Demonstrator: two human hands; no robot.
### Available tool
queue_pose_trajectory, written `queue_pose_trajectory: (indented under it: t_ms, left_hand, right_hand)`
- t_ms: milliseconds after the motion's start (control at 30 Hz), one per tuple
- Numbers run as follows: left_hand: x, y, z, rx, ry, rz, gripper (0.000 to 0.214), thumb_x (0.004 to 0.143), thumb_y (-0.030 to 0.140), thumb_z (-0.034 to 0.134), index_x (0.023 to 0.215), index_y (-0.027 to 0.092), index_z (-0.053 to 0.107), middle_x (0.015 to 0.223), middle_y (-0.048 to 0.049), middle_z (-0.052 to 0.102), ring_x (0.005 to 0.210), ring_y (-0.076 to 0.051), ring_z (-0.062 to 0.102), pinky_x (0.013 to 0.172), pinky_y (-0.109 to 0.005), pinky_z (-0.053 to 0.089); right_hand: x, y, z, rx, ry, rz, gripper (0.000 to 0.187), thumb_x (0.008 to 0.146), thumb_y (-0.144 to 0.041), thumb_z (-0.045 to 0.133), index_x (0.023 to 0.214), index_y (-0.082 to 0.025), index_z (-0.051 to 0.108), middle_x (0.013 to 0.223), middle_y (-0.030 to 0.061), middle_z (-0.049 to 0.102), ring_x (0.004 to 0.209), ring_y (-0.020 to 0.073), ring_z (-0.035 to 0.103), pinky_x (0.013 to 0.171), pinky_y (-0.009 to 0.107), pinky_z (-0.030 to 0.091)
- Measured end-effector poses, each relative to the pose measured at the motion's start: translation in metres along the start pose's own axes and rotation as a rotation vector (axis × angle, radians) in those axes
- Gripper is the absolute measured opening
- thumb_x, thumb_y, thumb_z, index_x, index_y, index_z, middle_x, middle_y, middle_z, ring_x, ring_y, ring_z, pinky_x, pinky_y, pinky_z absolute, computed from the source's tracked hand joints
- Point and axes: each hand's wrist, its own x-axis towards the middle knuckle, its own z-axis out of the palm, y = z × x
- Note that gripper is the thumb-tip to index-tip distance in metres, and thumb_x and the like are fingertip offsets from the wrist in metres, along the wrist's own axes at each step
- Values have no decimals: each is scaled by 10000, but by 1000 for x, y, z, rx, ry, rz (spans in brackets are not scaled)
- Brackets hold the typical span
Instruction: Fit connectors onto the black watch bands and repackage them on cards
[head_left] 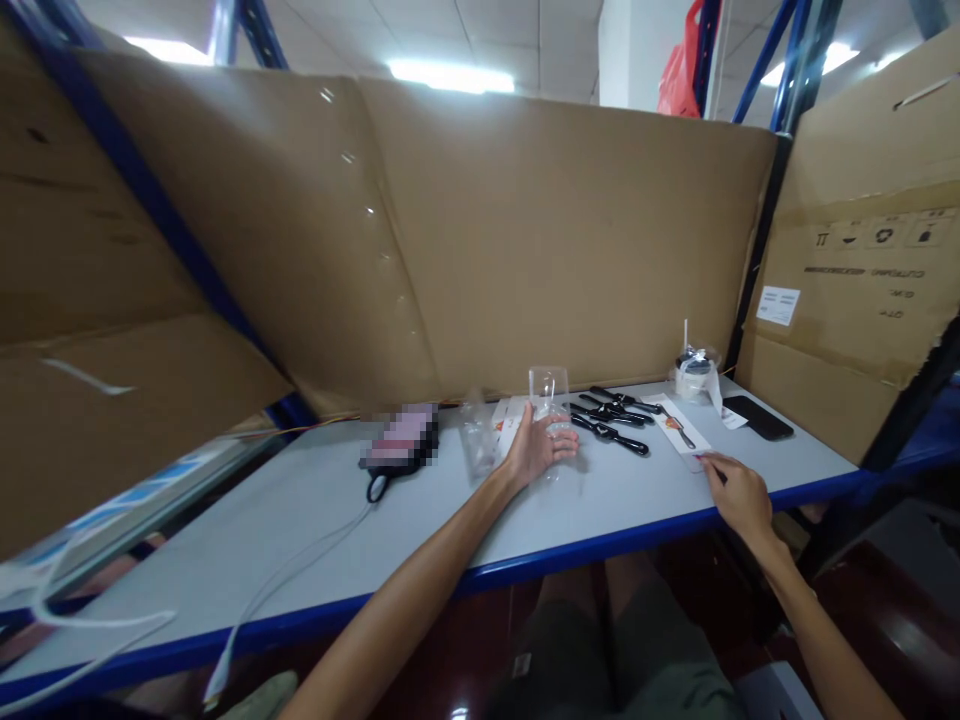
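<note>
My left hand [536,447] curves around a clear plastic blister shell [549,385], its thumb pointing up and the fingers bent to the right; part of the shell is hidden behind the hand. With thumb and fingertips pinched, my right hand [741,492] grips the near end of a white printed card [675,425] lying on the desk. The card bears a picture of a dark-handled tool. Several glossy black handled tools [611,435] lie in a loose pile between my hands; their exact kind is unclear. More clear plastic shells [476,440] sit left of my left hand, beside white printed cards [510,425].
A phone [757,417] lies at the right, near a plastic-wrapped cup with a straw [696,378]. On the left, a dark-edged device [401,440], partly blurred, rests by a white cable [300,560]. Cardboard walls [570,230] enclose the grey desk [315,530], which has a blue front edge.
</note>
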Motion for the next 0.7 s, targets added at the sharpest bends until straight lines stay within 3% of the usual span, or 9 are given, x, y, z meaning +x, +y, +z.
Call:
queue_pose_trajectory:
  t_ms: [133,367,700]
  left_hand:
    - [2,0,-2,-10,-8,-29,732,922,774,346,1066,117,633,837,-192,728,724,-287,724,672,-381,561]
    - [3,2,-6,5,0,-51,758,923,782,315,1060,111,641,837,-208,733,749,-302,733,703,-389,557]
    - [3,2,-5,24,10,-42,774,901,809,320,1036,118,639,846,-199,734,761,-292,734,726,-375,551]
  right_hand:
    - [-1,2,2,-46,27,51,403,989,-355,446,1104,-220,807,1210,102,756,1125,302,713,963,391,532]
    - [4,4,5,-105,15,153,430,980,-402,445,1066,-226,827,1110,127,783,958,332,748,809,393,524]
    - [5,-1,2,-89,17,216,462,962,-444,453,1071,-205,833,999,175,792,887,347,733,744,391,489]
